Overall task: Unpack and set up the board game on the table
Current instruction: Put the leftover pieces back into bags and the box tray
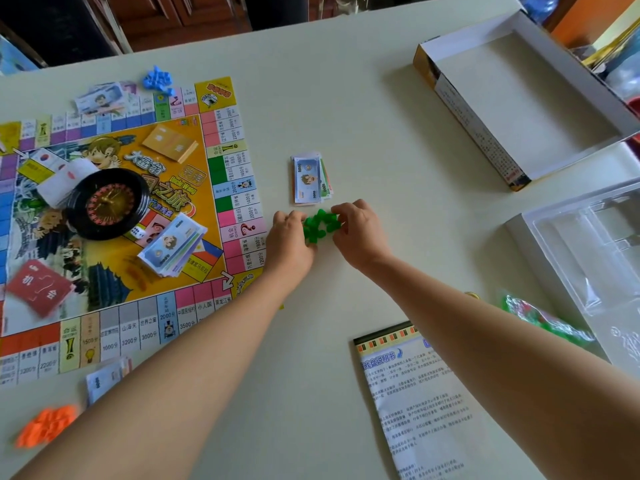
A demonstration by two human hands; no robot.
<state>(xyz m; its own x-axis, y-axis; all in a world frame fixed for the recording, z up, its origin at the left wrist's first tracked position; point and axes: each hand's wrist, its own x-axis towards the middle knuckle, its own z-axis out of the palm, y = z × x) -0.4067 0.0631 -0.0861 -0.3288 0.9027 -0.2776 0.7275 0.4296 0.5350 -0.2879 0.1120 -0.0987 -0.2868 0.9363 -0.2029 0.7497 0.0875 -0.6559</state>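
The game board (221, 157) lies open on the left of the table, with a black roulette wheel (109, 202), card decks, dice and a stack of play money (173, 245) on it. Just right of the board sits a pile of green plastic pieces (320, 225). My left hand (289, 242) and my right hand (358, 232) cup this pile from both sides, fingers curled around the pieces. Another stack of play money (310, 178) lies just beyond the pile.
Blue pieces (157, 79) sit at the board's far edge, orange pieces (46, 426) at near left. The empty box lid (519, 109) is far right, a clear plastic insert tray (588, 244) nearer, a green bag (543, 322) beside it, and a rules sheet (419, 396) close by.
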